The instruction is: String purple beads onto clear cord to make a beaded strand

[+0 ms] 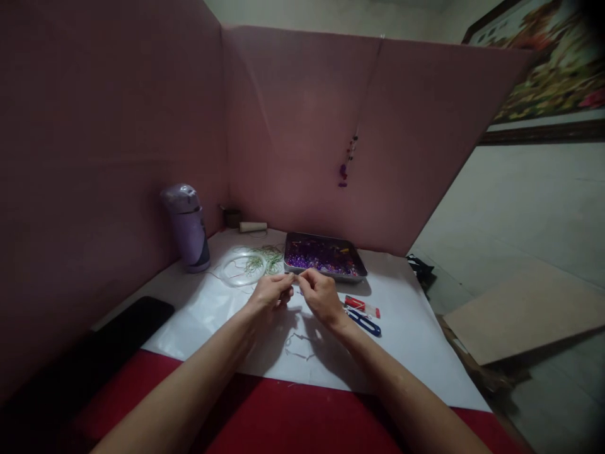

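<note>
My left hand [273, 292] and my right hand [319, 294] meet fingertip to fingertip over the white sheet [198, 321], just in front of the metal tray [326, 275] of purple beads. Both are closed in a pinch; what lies between the fingers is too small to make out. A tiny purple bit shows beneath them. On the sheet below lies a loose, thin loop of string [300, 356]. Right of my right hand are blue-handled scissors [366, 323] and a red and clear packet [362, 306].
A clear ring-shaped spool [242, 268] and tangled green thread [267, 258] lie left of the tray. A purple bottle [188, 233] stands at the left, a black phone-like object [142, 315] nearer. A beaded strand [348, 157] hangs against the pink back panel [293, 126].
</note>
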A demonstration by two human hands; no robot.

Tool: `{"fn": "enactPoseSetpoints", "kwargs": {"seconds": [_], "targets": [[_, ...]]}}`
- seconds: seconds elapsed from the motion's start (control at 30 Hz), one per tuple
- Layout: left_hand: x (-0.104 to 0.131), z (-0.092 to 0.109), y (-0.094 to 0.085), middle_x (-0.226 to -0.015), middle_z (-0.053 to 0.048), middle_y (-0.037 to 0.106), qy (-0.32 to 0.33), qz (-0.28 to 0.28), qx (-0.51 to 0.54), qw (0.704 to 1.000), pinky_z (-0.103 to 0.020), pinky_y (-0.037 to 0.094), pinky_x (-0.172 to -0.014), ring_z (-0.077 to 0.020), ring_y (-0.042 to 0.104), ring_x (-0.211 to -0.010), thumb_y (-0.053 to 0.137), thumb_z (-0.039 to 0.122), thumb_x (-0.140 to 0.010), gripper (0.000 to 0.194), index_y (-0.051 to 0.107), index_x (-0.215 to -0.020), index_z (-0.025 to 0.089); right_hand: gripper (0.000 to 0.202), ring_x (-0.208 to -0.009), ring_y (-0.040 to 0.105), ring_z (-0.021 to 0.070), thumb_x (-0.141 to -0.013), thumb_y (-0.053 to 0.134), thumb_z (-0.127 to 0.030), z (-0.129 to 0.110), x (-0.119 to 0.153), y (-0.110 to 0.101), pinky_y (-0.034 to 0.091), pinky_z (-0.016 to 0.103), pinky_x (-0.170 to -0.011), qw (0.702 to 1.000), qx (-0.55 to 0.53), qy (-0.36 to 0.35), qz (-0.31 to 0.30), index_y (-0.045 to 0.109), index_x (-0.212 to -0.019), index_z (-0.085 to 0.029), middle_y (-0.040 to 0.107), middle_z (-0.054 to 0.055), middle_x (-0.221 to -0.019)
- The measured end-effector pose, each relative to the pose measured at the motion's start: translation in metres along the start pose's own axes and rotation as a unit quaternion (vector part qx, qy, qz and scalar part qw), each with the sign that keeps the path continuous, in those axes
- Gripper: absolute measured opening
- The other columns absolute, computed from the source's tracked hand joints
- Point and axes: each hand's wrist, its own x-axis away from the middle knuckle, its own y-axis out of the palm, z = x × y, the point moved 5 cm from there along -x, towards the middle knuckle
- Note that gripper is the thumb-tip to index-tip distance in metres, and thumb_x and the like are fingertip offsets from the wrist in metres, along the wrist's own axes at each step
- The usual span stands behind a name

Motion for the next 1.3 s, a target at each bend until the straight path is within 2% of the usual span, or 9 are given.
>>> {"fn": "enactPoseSetpoints", "kwargs": {"seconds": [0.1, 0.27, 0.37, 0.57, 0.7, 0.8, 1.03, 1.17, 1.3], "targets": [[-0.001, -0.005, 0.001, -0.047, 0.007, 0.042, 0.014, 0.027, 0.083, 0.996, -0.018, 0.014, -0.04, -0.0019, 0.03, -0.038, 0.077, 0.038, -0.055, 0.038, 0.066, -0.079, 0.011, 0.021, -0.051, 0.051, 0.015, -0.083, 0.044, -0.024, -0.009, 0.007, 0.007, 0.034, 0.025, -0.057, 0.998, 0.048, -0.045, -0.016, 0.056, -0.067, -0.021, 0.059, 0.001, -0.059], [0.001, 0.001, -0.004, -0.055, 0.003, 0.051, 0.022, 0.059, 0.129, 0.99, -0.017, 0.016, -0.037, -0.0004, 0.031, -0.038, 0.078, 0.027, -0.056, 0.028, 0.065, -0.073, 0.008, 0.019, -0.055, 0.056, 0.0166, -0.083, 0.043, -0.02, -0.011, 0.012, 0.016, 0.034, 0.025, -0.058, 0.994, 0.082, -0.06, -0.036, 0.057, -0.07, -0.021, 0.063, 0.003, -0.063], [0.002, 0.006, -0.007, -0.062, -0.002, 0.059, 0.033, 0.068, 0.139, 0.987, -0.015, 0.015, -0.034, 0.0007, 0.029, -0.035, 0.071, 0.021, -0.066, 0.018, 0.063, -0.074, 0.007, 0.02, -0.053, 0.053, 0.0153, -0.081, 0.044, -0.02, -0.009, 0.012, 0.017, 0.033, 0.025, -0.058, 0.997, 0.06, -0.038, -0.042, 0.056, -0.066, -0.02, 0.06, 0.003, -0.059], [-0.001, 0.013, -0.011, -0.062, -0.005, 0.06, 0.042, 0.06, 0.166, 0.983, -0.013, 0.024, -0.032, -0.0036, 0.044, -0.039, 0.061, 0.014, -0.076, 0.008, 0.062, -0.077, 0.007, 0.019, -0.049, 0.042, 0.0119, -0.077, 0.048, -0.02, -0.005, 0.013, 0.02, 0.028, 0.026, -0.055, 0.998, 0.0, 0.012, -0.06, 0.053, -0.059, -0.019, 0.05, -0.001, -0.052], [-0.004, 0.018, -0.019, -0.054, -0.001, 0.055, 0.06, 0.067, 0.166, 0.982, -0.014, 0.027, -0.032, -0.0041, 0.044, -0.037, 0.059, 0.012, -0.077, 0.006, 0.062, -0.078, 0.006, 0.016, -0.045, 0.04, 0.0098, -0.074, 0.053, -0.026, 0.001, 0.007, 0.021, 0.028, 0.023, -0.048, 0.984, -0.08, 0.076, -0.137, 0.058, -0.062, -0.017, 0.052, -0.001, -0.05], [-0.007, 0.024, -0.029, -0.05, 0.001, 0.052, 0.08, 0.089, 0.164, 0.979, -0.013, 0.023, -0.031, -0.0037, 0.041, -0.034, 0.06, 0.013, -0.076, 0.006, 0.06, -0.076, 0.007, 0.025, -0.035, 0.028, 0.0057, -0.076, 0.051, -0.036, 0.01, 0.0, 0.013, 0.023, 0.022, -0.038, 0.958, -0.151, 0.137, -0.203, 0.061, -0.069, -0.015, 0.056, -0.001, -0.051], [-0.009, 0.038, -0.049, -0.047, 0.002, 0.051, 0.116, 0.138, 0.162, 0.97, -0.012, 0.02, -0.031, -0.0024, 0.039, -0.033, 0.062, 0.014, -0.074, 0.007, 0.058, -0.072, 0.008, 0.025, -0.034, 0.019, 0.0025, -0.073, 0.059, -0.039, 0.033, -0.009, -0.021, 0.009, 0.021, -0.035, 0.921, -0.239, 0.209, -0.226, 0.06, -0.074, -0.014, 0.066, 0.003, -0.065], [-0.008, 0.042, -0.053, -0.046, 0.003, 0.05, 0.119, 0.148, 0.159, 0.969, -0.013, 0.019, -0.031, -0.0027, 0.039, -0.032, 0.065, 0.016, -0.072, 0.01, 0.058, -0.07, 0.009, 0.025, -0.034, 0.02, 0.0018, -0.07, 0.064, -0.037, 0.039, -0.009, -0.027, 0.007, 0.021, -0.035, 0.908, -0.257, 0.225, -0.241, 0.063, -0.073, -0.013, 0.067, 0.003, -0.065], [-0.008, 0.042, -0.054, -0.046, 0.002, 0.05, 0.116, 0.15, 0.152, 0.97, -0.014, 0.02, -0.031, -0.0034, 0.04, -0.032, 0.064, 0.016, -0.073, 0.009, 0.058, -0.07, 0.009, 0.024, -0.035, 0.029, 0.0022, -0.069, 0.066, -0.035, 0.043, -0.01, -0.032, 0.011, 0.02, -0.034, 0.91, -0.245, 0.223, -0.25, 0.066, -0.073, -0.012, 0.069, 0.006, -0.069]]}}
